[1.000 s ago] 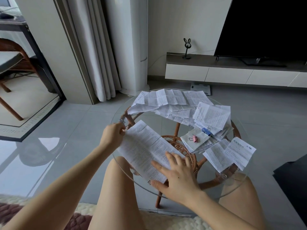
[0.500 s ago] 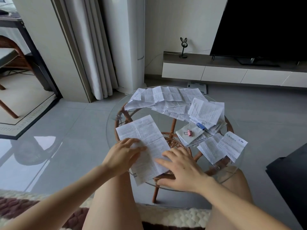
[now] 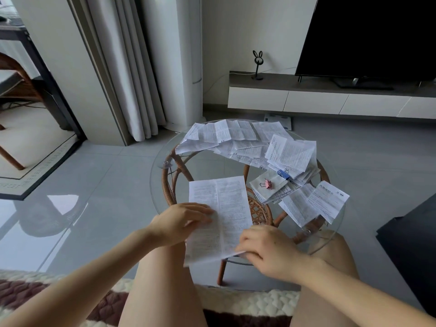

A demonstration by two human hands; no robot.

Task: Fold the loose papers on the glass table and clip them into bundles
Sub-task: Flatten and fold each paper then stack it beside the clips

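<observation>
Swung straight since earlier, the white printed paper sheet [image 3: 227,204] lies under the left hand [image 3: 181,221], fingers [image 3: 200,210] flat; right hand [image 3: 266,249] pinches its corner; folding next needs edges matched.

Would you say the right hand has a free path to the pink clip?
Probably yes: the pink clip lies uncovered just beyond the right hand, though that hand now pinches the sheet.

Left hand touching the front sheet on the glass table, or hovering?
Touching. Head view: the left hand lies on the sheet, its fingers pressed flat across the left edge, and no gap shows between them.
</observation>
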